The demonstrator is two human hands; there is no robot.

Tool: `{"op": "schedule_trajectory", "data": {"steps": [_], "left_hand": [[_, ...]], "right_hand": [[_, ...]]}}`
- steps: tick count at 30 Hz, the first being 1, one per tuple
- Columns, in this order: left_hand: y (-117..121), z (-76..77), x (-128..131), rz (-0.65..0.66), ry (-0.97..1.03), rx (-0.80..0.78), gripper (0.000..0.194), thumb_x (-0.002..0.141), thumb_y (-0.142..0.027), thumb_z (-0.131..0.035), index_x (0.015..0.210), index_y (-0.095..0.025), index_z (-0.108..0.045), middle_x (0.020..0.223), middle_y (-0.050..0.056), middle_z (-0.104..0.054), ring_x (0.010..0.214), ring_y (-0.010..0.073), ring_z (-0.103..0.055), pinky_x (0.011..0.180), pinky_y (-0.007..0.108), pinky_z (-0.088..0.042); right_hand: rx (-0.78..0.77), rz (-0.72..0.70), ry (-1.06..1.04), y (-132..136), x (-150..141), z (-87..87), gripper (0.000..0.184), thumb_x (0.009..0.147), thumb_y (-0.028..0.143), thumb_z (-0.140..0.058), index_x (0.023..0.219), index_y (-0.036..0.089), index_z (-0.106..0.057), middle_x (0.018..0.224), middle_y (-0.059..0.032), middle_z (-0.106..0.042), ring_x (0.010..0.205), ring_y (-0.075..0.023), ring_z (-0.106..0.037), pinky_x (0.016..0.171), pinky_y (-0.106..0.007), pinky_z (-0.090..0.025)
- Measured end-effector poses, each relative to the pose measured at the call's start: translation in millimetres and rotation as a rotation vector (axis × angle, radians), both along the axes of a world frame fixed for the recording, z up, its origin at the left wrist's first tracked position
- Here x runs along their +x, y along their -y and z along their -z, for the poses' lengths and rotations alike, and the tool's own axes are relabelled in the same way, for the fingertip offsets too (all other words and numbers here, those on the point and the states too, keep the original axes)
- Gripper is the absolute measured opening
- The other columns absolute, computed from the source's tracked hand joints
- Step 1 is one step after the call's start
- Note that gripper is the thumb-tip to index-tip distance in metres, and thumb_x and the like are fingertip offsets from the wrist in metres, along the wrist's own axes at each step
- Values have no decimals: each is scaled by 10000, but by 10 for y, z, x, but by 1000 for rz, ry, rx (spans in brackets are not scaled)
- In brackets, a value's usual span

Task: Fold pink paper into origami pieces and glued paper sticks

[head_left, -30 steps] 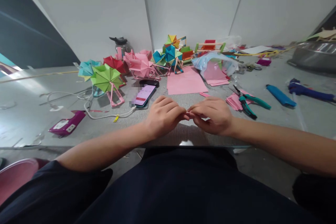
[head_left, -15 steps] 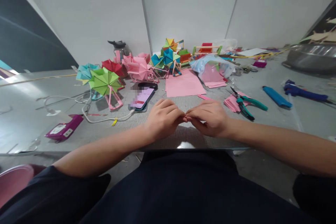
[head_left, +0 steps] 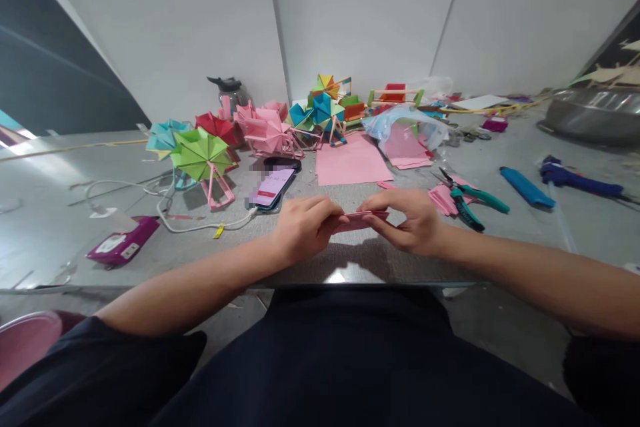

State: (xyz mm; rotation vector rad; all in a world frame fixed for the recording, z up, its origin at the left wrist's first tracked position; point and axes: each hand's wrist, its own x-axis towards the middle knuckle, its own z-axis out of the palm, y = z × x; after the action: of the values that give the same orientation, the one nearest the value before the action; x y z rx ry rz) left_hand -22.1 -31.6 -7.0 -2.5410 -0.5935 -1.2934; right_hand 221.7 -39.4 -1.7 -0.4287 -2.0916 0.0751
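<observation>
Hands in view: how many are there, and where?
2: the left hand left of centre and the right hand right of centre, gripping a pink piece between them. None looks hidden.

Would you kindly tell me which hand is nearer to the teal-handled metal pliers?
Right. The right hand is just left of the pliers; the left hand is farther left, across the folded pink paper.
</observation>
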Motion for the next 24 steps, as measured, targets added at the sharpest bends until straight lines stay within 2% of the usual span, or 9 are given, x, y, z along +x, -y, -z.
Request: {"op": "schedule_trajectory", "data": {"steps": [4,9,12,15,19,24], "left_hand": [[-16,10,0,43,-7,19,281,1101,-354,-564,920,-178,-688,731,14,-721,594,118,-647,576,246,-460],[-41,31,-3,194,-29,-27,124,1075,-275,-606,1144,-185,-656,883,35,-768,662,107,-692,605,217,-522],[-46,47,-15,190,25,-9,101,1045,-168,-606,1138,-192,-637,931,40,-757,678,102,-684,602,205,-522],[-51,64,-25,194,61,1,138,1012,-118,-620,1126,-195,-628,950,38,-749,690,100,-674,604,198,-521],[-56,72,-15,198,101,-83,165,1000,-108,-616,1134,-203,-632,1015,53,-756,773,117,-709,668,219,-566],[-55,34,-16,324,124,-215,155,1003,-155,-655,1147,-205,-623,1105,104,-775,974,189,-765,782,300,-628]], "right_hand": [[-1,-45,-35,7,13,0,96,981,174,-695,976,257,-744,849,-1,-812,707,-145,-752,683,-284,-605],[-23,-46,-46,10,41,-10,88,988,188,-697,986,255,-753,866,-7,-824,707,-143,-757,674,-278,-602],[-94,-22,-21,0,50,-8,81,981,232,-724,1058,224,-747,858,-17,-804,658,-126,-707,614,-255,-576],[-217,-19,-9,-22,48,20,210,930,287,-798,1109,195,-738,897,-31,-802,645,-122,-696,575,-236,-562],[-327,-41,-1,-54,34,65,144,954,298,-766,1044,187,-744,851,-27,-793,677,-137,-722,604,-242,-576],[-269,-23,-3,-92,26,98,58,970,244,-731,1000,199,-753,877,-30,-801,714,-138,-712,632,-257,-579]]}}
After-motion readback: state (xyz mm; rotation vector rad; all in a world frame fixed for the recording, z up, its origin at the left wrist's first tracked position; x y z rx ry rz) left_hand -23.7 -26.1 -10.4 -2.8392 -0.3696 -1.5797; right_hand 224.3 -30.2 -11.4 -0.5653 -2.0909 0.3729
